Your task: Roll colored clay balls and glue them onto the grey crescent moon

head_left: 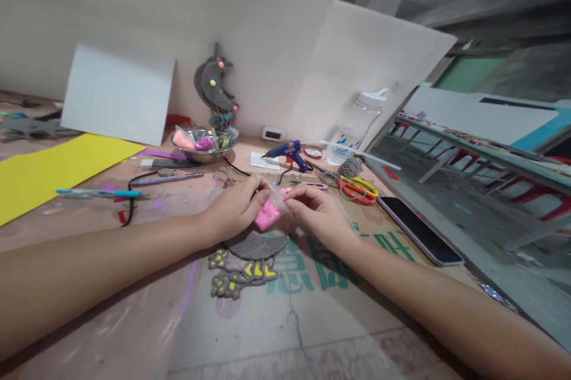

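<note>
Together, our left hand [236, 206] and right hand [320, 212] pinch the small clear bag [277, 196] near its top, its pink lump [266, 215] sitting between them, close to the grey crescent [257, 245]. Beyond our left hand, a metal bowl [207, 157] holds a pink packet [183, 140], a purple packet [204, 143] and a greenish roll [222, 141].

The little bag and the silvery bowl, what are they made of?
The little bag looks like thin, clear, slightly shiny plastic: the pink lump shows through it. The bowl seems to be smooth, polished metal, perhaps steel, as it is silvery with bright reflections.
</note>
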Motion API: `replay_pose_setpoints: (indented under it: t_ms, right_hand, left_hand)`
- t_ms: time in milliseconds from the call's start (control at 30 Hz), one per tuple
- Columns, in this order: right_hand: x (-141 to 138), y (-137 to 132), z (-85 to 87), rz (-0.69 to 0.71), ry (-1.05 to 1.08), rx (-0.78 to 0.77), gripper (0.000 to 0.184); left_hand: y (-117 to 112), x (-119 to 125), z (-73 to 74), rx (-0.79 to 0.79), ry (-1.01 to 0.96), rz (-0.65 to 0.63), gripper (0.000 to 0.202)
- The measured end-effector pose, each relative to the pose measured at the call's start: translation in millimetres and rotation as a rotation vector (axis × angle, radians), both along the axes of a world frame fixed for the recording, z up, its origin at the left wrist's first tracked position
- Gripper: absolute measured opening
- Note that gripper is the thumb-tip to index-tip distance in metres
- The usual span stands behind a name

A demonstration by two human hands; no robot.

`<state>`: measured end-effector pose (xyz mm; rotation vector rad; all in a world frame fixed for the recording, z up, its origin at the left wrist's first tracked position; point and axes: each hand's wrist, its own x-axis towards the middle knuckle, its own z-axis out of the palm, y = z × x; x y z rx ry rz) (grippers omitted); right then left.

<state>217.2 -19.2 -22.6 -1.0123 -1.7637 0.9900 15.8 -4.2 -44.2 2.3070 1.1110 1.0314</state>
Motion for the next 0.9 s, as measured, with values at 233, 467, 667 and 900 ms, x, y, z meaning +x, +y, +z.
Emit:
replay_pose_setpoints:
  t_ms: [233,467,667,900]
  right_hand:
    - [1.4,1.2,-1.2,-0.109,0.007,-0.084,0.02]
    - [1.0,-1.8,3.8,-0.013,-0.121,0.07,0.028]
    - [1.7,-1.5,0.0,0.114,-0.153,0.143,0.027]
    - [1.4,1.9,-0.4,0.035,-0.106,0.023,0.015]
  left_hand:
    - [-1.4,0.8,3.2,-0.011,0.016,0.011,0.017]
    - [-2.7,0.5,3.4,0.01,0.067,0.004,0.016]
    - [-2.4,-0.4,2.7,0.011,0.054,-0.009,0.018]
    - [-1.4,-0.2,1.2,0.017,0.073,0.019,0.018]
